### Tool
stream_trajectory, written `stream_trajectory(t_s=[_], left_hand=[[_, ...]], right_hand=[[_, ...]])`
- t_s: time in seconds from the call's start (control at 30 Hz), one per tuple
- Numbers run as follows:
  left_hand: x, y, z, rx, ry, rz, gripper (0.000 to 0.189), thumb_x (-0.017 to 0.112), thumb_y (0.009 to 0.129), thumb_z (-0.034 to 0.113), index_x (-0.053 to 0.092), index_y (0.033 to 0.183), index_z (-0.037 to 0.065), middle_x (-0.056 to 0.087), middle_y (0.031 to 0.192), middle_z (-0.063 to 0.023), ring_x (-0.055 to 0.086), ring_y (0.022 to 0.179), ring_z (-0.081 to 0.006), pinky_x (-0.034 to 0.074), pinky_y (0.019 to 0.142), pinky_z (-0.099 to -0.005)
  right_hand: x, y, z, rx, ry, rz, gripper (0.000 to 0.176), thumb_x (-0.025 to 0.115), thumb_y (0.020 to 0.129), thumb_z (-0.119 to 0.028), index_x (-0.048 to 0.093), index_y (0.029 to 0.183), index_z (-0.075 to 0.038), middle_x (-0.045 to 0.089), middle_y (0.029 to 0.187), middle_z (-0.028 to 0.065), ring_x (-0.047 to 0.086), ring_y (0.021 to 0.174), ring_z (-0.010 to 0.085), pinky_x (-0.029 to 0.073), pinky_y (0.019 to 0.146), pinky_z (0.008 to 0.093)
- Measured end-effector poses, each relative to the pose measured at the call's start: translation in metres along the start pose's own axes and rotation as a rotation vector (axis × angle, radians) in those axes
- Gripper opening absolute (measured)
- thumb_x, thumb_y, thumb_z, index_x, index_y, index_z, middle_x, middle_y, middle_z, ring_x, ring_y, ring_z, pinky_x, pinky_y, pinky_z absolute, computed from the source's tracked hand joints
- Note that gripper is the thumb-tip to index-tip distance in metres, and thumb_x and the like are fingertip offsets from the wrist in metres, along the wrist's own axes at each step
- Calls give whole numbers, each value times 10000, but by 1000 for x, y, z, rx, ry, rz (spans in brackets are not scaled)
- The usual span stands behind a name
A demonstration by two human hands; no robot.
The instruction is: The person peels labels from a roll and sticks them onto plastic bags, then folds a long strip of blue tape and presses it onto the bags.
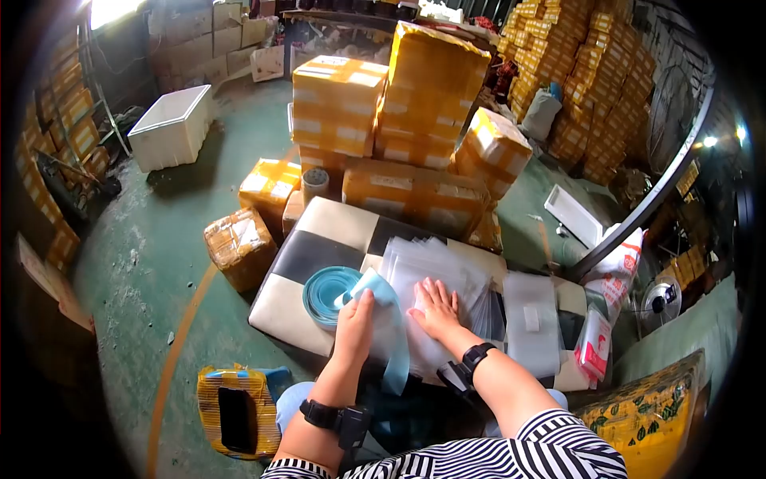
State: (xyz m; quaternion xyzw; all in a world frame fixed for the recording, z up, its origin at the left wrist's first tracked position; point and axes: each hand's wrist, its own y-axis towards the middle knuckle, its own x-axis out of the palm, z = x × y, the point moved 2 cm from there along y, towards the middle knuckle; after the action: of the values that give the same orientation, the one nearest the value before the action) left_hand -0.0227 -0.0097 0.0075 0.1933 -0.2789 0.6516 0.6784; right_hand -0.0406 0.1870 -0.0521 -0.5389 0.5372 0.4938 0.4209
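Observation:
A coiled roll of light-blue ribbon point(323, 297) lies on the black-and-white checkered padded surface point(327, 219). My left hand point(355, 323) is closed on the loose part of the ribbon beside the coil, and its free end hangs over the front edge. My right hand point(436, 310) rests flat with fingers spread on a fanned stack of clear plastic bags point(403, 263). Farther right lies a separate pile of frosted plastic bags point(531, 299) with a small pale label on it. Each of my wrists wears a black strap.
Taped cartons point(431, 88) rise behind the padded surface. A white foam box point(171, 128) stands on the green floor at left. Red-and-white packages point(592, 343) sit at the right edge. A phone point(234, 419) lies on a yellow-taped stool at lower left.

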Motion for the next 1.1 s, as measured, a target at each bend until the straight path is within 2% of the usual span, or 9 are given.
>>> stream_trajectory(t_s=[0.17, 0.37, 0.5, 0.53, 0.63, 0.77, 0.9, 1.0, 1.1], left_hand=[[-2, 2, -2, 3, -4, -4, 306, 437, 901, 264, 587, 883, -3, 574, 796, -13, 512, 693, -70, 401, 621, -193], [5, 2, -6, -27, 31, -34, 311, 439, 899, 274, 584, 854, 3, 569, 771, -7, 509, 652, -64, 405, 582, -191], [-2, 4, -10, -30, 73, 6, 311, 437, 900, 280, 579, 842, 9, 562, 743, -2, 502, 630, -60, 401, 562, -192], [-3, 4, -9, -30, 88, 15, 311, 437, 899, 281, 577, 840, 10, 559, 735, -1, 499, 624, -58, 397, 555, -191], [6, 3, -4, -1, 74, 22, 308, 439, 898, 286, 567, 810, 20, 539, 701, 13, 471, 596, -53, 365, 519, -186], [-6, 12, -21, 20, 157, 43, 300, 439, 897, 277, 545, 762, 30, 506, 666, 20, 439, 576, -54, 355, 512, -197], [-5, 9, -15, -13, 185, 49, 299, 440, 894, 281, 554, 771, 34, 526, 691, 11, 463, 593, -55, 379, 531, -205], [6, 4, -5, -59, 178, 105, 277, 448, 894, 273, 563, 796, 41, 525, 706, 28, 464, 611, -42, 381, 548, -190], [4, 8, -12, -30, 195, 102, 270, 450, 895, 269, 565, 801, 44, 524, 710, 29, 463, 621, -40, 378, 551, -185]], right_hand=[[-12, -21, 53, 374, 134, 130, 726, 626, 698, -365, 297, 1293, -112, 355, 1301, 156, 313, 1213, 297, 249, 989, 438], [-1, -36, 65, 404, 299, 123, 758, 712, 619, -162, 320, 1263, -83, 472, 1167, 193, 481, 1044, 320, 397, 871, 361], [15, -35, 76, 592, 547, 371, 415, 696, 612, -83, 522, 987, -50, 622, 813, 126, 600, 757, 279, 471, 679, 367], [10, -36, 79, 493, 450, 381, 163, 659, 674, -159, 566, 761, -55, 616, 674, 104, 594, 631, 289, 469, 600, 382], [-10, -37, 79, 420, 223, 220, 176, 580, 747, -237, 580, 683, -72, 604, 680, 131, 582, 637, 315, 462, 588, 390], [-29, -38, 77, 111, -21, 337, 197, 510, 802, -222, 576, 717, -57, 580, 700, 147, 555, 656, 334, 452, 589, 403], [-35, -36, 100, 191, 325, 566, 106, 529, 799, -141, 576, 744, -64, 599, 734, 94, 569, 641, 242, 467, 567, 358], [-31, -40, 101, 663, 1239, 397, 104, 521, 822, -121, 573, 779, -41, 580, 683, 46, 547, 594, 134, 434, 516, 287], [-29, -47, 108, 629, 1114, 275, 106, 506, 840, -112, 571, 819, -31, 549, 654, 11, 491, 551, 71, 389, 472, 233]])
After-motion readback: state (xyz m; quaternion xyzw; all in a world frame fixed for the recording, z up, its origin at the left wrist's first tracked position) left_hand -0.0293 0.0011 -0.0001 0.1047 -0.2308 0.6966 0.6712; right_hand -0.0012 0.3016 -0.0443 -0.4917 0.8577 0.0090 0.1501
